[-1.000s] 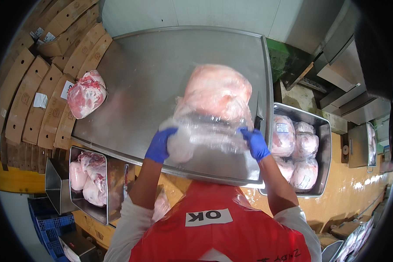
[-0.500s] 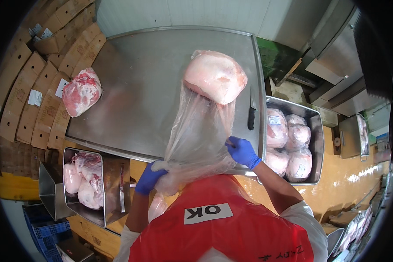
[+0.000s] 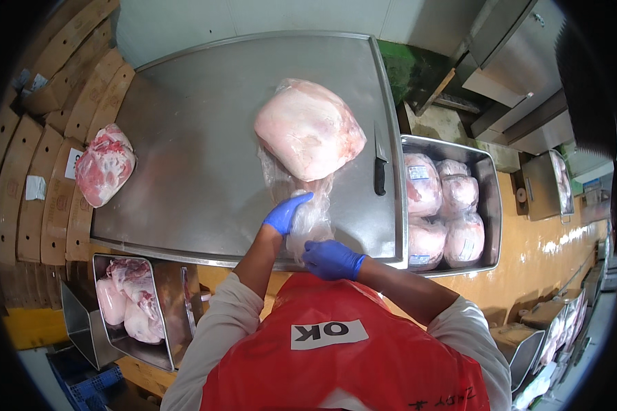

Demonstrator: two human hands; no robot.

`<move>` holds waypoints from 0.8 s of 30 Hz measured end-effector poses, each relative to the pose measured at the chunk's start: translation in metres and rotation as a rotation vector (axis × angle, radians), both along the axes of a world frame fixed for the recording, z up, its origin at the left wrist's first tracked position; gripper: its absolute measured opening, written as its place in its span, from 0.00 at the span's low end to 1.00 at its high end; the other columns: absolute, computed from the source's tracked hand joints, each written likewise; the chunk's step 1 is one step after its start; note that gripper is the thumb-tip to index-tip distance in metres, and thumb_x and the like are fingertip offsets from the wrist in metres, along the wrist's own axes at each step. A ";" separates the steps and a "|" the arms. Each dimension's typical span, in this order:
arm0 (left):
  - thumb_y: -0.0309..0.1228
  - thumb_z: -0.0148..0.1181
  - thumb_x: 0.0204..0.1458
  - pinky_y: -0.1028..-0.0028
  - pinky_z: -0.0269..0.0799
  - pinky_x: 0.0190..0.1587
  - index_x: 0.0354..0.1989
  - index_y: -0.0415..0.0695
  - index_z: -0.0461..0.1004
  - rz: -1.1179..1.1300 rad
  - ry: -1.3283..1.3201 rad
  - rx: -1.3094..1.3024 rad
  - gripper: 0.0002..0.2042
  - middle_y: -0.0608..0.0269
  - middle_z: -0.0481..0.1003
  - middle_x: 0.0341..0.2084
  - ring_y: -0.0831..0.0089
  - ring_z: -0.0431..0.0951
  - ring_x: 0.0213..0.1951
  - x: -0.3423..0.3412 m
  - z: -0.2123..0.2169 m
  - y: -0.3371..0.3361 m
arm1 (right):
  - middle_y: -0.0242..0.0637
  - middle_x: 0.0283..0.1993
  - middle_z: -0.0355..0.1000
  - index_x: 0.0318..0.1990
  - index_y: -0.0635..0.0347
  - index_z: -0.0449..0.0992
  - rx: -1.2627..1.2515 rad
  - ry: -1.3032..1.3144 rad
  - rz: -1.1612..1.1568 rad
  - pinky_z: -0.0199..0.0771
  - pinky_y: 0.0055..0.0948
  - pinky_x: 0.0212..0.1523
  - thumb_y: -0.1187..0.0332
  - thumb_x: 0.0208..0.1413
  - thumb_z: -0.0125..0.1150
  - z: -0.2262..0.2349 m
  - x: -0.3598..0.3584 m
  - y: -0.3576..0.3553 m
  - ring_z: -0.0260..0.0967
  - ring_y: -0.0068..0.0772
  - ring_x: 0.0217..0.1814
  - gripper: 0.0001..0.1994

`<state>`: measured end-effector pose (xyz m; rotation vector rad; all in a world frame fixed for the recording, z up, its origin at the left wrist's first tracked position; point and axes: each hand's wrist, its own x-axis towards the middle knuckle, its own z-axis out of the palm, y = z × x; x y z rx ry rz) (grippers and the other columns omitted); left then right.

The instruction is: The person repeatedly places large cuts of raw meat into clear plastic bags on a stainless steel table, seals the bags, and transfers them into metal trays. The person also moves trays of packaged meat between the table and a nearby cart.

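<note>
The stainless steel table point(image 3: 206, 137) carried the large pale cut of meat point(image 3: 310, 128) at its right-centre, now lying flat where a second earlier it was held up in the clear plastic bag point(image 3: 307, 205). So the weight was off the hands. Its long axis ran from upper left to lower right, bag mouth trailing toward the person. Left hand point(image 3: 286, 214) and right hand point(image 3: 332, 259) each pinched the gathered bag neck, fingers closed on it.
</note>
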<state>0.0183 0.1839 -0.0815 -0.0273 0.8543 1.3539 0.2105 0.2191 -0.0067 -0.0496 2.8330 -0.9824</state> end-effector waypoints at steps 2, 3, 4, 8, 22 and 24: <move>0.34 0.58 0.59 0.67 0.77 0.46 0.51 0.39 0.75 0.016 0.073 -0.067 0.15 0.59 0.79 0.39 0.68 0.80 0.40 -0.006 -0.001 0.013 | 0.50 0.41 0.75 0.36 0.60 0.78 -0.011 0.062 -0.028 0.76 0.46 0.42 0.63 0.57 0.56 0.004 -0.006 0.005 0.76 0.55 0.36 0.10; 0.33 0.59 0.58 0.68 0.77 0.44 0.51 0.38 0.75 0.027 0.110 -0.098 0.15 0.60 0.79 0.38 0.68 0.80 0.38 -0.008 -0.001 0.017 | 0.50 0.40 0.75 0.36 0.60 0.78 -0.044 0.187 -0.068 0.76 0.46 0.41 0.61 0.57 0.57 0.001 -0.010 0.012 0.76 0.54 0.36 0.12; 0.32 0.59 0.57 0.68 0.77 0.42 0.49 0.39 0.76 0.001 0.165 -0.092 0.14 0.61 0.78 0.36 0.69 0.79 0.37 -0.010 -0.005 0.017 | 0.49 0.39 0.75 0.36 0.60 0.79 -0.078 0.311 -0.106 0.76 0.46 0.40 0.59 0.57 0.58 -0.003 -0.015 0.023 0.75 0.54 0.35 0.13; 0.32 0.59 0.55 0.71 0.75 0.35 0.37 0.41 0.78 -0.037 0.501 -0.090 0.08 0.65 0.77 0.32 0.74 0.77 0.32 -0.013 -0.042 -0.012 | 0.46 0.29 0.74 0.32 0.61 0.80 -0.202 0.366 -0.513 0.74 0.36 0.34 0.57 0.56 0.68 0.021 -0.040 0.092 0.75 0.46 0.31 0.14; 0.32 0.59 0.55 0.74 0.72 0.40 0.41 0.41 0.79 0.104 0.710 -0.333 0.10 0.67 0.77 0.33 0.78 0.75 0.35 -0.009 -0.011 -0.149 | 0.56 0.42 0.71 0.38 0.63 0.69 0.022 0.418 -0.995 0.72 0.48 0.41 0.70 0.45 0.63 -0.076 -0.063 0.142 0.69 0.61 0.40 0.13; 0.32 0.60 0.54 0.73 0.72 0.41 0.42 0.41 0.79 0.161 0.726 -0.331 0.10 0.66 0.77 0.33 0.78 0.75 0.36 -0.015 -0.016 -0.171 | 0.56 0.37 0.71 0.34 0.63 0.69 0.009 0.400 -1.009 0.71 0.47 0.37 0.72 0.46 0.62 -0.099 -0.050 0.131 0.70 0.59 0.37 0.10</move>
